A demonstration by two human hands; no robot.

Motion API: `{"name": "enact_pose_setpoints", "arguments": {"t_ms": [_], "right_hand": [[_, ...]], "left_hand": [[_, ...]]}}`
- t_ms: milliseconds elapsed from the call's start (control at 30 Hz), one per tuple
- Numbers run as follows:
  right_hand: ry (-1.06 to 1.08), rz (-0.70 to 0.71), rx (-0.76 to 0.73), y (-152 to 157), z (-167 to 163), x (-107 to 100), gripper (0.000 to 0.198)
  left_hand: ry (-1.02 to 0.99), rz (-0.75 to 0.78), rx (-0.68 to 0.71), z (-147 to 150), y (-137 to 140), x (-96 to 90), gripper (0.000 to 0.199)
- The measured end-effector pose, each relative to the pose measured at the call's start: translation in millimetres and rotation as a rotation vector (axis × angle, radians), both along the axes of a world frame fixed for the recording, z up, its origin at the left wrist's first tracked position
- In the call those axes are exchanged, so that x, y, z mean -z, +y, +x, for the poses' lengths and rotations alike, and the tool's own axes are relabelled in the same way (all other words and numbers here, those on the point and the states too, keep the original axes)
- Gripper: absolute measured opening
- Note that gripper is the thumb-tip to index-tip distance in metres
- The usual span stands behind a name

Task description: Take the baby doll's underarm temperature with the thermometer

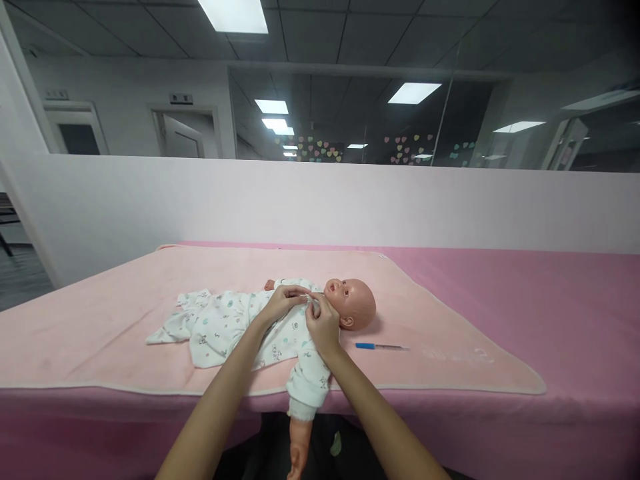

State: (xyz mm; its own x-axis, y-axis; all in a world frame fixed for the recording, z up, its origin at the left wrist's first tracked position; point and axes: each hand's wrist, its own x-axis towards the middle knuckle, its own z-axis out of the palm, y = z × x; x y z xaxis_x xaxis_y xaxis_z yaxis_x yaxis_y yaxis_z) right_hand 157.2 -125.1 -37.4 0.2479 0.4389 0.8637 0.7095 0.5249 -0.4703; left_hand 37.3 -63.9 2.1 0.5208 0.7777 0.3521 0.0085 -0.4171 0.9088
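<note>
A baby doll (357, 301) lies on its back, its head to the right, dressed in a white printed baby outfit (220, 333). At the neckline, just below the doll's chin, my left hand (285, 302) and my right hand (324, 323) meet with fingers bent together. Both pinch the cloth of the outfit there; any fastener between the fingertips is too small to make out. One sleeved doll arm hangs over the near table edge, below my right wrist. The outfit's legs lie flat toward the left.
A blue-ended pen (383, 347) rests right of the doll on a peach blanket (440, 367). Under the blanket is a pink table cover (575, 320). A low white partition (325, 203) rises behind the table, with glass above it.
</note>
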Motion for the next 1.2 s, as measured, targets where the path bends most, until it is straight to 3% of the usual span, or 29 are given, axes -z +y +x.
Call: {"name": "enact_pose_setpoints", "arguments": {"t_ms": [200, 467, 800, 1200], "right_hand": [[-0.008, -0.019, -0.018, -1.0, 0.2, -0.6, 0.025], [0.029, -0.067, -0.056, -3.0, 0.3, -2.1, 0.026], [0.330, -0.134, -0.209, -3.0, -3.0, -4.6, 0.032], [0.363, -0.146, -0.240, -5.9, -3.6, -8.0, 0.031]], "left_hand": [[0.005, 0.026, 0.013, -0.5, 2.0, 2.2, 0.032], [0.022, 0.053, -0.077, -0.1, 1.8, 3.0, 0.028], [0.001, 0.013, -0.114, 1.9, -0.5, 0.3, 0.023], [-0.027, -0.050, -0.104, 2.0, -2.8, -1.6, 0.020]]}}
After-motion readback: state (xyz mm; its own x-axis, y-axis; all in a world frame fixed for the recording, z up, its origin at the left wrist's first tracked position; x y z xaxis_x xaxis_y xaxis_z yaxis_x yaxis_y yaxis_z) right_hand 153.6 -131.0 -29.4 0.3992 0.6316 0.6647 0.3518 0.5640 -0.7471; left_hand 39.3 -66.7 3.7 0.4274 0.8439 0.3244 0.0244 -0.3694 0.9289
